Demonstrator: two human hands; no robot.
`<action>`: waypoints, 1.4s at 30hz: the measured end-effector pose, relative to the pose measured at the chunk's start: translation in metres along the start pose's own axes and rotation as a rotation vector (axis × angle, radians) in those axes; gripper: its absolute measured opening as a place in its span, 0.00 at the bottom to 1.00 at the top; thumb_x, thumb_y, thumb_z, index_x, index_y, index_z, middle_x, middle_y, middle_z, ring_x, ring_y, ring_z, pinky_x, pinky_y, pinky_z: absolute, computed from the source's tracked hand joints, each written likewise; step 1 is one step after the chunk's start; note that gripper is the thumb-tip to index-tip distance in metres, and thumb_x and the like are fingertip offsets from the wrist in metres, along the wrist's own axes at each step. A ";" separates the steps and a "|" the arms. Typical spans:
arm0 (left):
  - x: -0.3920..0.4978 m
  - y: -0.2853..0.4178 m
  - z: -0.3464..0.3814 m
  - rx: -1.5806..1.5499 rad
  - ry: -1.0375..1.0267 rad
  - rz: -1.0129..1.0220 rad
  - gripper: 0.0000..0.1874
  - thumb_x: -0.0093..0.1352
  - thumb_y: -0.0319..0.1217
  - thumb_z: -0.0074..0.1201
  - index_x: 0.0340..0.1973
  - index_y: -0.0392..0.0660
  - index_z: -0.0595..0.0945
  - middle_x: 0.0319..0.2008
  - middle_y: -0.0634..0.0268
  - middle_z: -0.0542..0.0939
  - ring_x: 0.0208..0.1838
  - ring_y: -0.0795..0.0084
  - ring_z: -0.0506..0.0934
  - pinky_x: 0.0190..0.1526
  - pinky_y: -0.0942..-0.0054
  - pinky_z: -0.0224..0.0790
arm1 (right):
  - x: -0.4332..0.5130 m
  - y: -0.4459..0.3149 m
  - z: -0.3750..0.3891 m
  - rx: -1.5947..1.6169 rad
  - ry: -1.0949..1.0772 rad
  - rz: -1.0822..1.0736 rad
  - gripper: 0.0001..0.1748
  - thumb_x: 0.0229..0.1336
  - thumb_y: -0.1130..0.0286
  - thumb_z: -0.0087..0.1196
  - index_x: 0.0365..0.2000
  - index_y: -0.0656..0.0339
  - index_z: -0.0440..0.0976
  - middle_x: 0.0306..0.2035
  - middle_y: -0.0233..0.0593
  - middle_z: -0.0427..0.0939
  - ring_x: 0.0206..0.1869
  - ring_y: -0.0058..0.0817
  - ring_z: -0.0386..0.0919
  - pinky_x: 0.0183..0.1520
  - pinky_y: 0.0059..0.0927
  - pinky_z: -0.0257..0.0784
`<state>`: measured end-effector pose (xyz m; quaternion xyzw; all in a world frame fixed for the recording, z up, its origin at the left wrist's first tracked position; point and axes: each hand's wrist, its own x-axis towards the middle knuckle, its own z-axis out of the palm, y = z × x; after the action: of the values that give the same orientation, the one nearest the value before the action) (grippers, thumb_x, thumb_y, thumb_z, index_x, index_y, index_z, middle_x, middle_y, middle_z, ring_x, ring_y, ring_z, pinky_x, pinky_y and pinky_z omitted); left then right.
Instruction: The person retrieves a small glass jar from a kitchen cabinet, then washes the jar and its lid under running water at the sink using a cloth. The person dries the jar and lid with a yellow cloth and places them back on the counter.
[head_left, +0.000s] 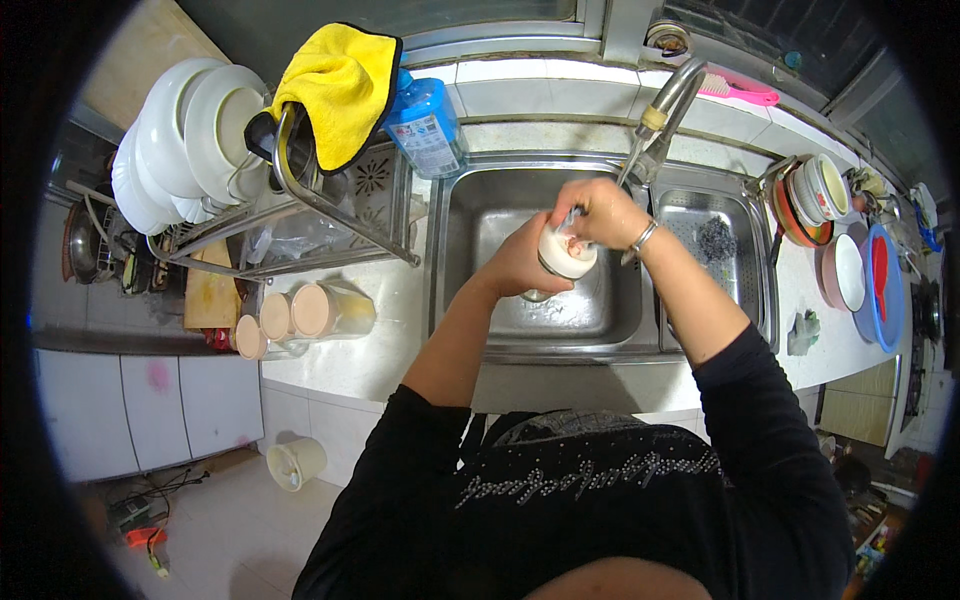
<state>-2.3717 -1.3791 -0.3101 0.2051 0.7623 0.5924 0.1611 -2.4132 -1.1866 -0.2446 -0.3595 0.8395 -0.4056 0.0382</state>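
Observation:
Over the large sink basin (517, 322), my left hand (517, 259) holds a small white round container (568, 262), tilted with its opening towards me. Whether it is a bowl, a cup or a deep lid I cannot tell. My right hand (604, 214) is at its opening, with fingertips reaching inside. A pale, thin, crumpled piece (574, 219) shows between the right fingers; its material is unclear. Below the left hand, the rim of a clear glass-like thing (535, 295) peeks out, mostly hidden. The metal faucet (667, 105) stands just beyond my right hand.
Left of the sink are a dish rack (345, 225) with white plates (217, 135), a yellow cloth (337, 82), a blue bottle (431, 135) and lidded jars (315, 309). Rightward are a small basin with a scouring pad (718, 240), stacked bowls (814, 191) and a blue basin (889, 300).

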 end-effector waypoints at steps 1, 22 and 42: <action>0.001 -0.002 0.000 0.007 0.023 0.013 0.48 0.39 0.36 0.72 0.57 0.43 0.69 0.50 0.59 0.75 0.53 0.63 0.74 0.56 0.68 0.64 | 0.000 -0.012 0.001 0.071 -0.082 -0.034 0.09 0.38 0.78 0.63 0.26 0.56 0.80 0.30 0.37 0.80 0.36 0.38 0.79 0.39 0.34 0.73; 0.012 0.017 0.010 -0.160 -0.217 -0.158 0.38 0.43 0.28 0.72 0.51 0.42 0.75 0.44 0.65 0.79 0.46 0.73 0.75 0.51 0.72 0.68 | 0.006 0.016 0.009 -0.065 -0.124 -0.021 0.11 0.38 0.80 0.61 0.25 0.51 0.81 0.30 0.33 0.80 0.40 0.35 0.77 0.42 0.33 0.74; 0.004 0.008 0.010 -0.117 -0.071 -0.108 0.48 0.42 0.30 0.73 0.58 0.39 0.67 0.49 0.61 0.75 0.52 0.68 0.73 0.56 0.69 0.65 | -0.027 0.077 0.002 0.351 0.180 0.287 0.12 0.50 0.75 0.61 0.38 0.63 0.77 0.36 0.35 0.80 0.41 0.21 0.76 0.48 0.25 0.70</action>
<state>-2.3693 -1.3674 -0.3046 0.1747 0.7301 0.6187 0.2316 -2.4363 -1.1389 -0.3062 -0.1869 0.7986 -0.5661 0.0822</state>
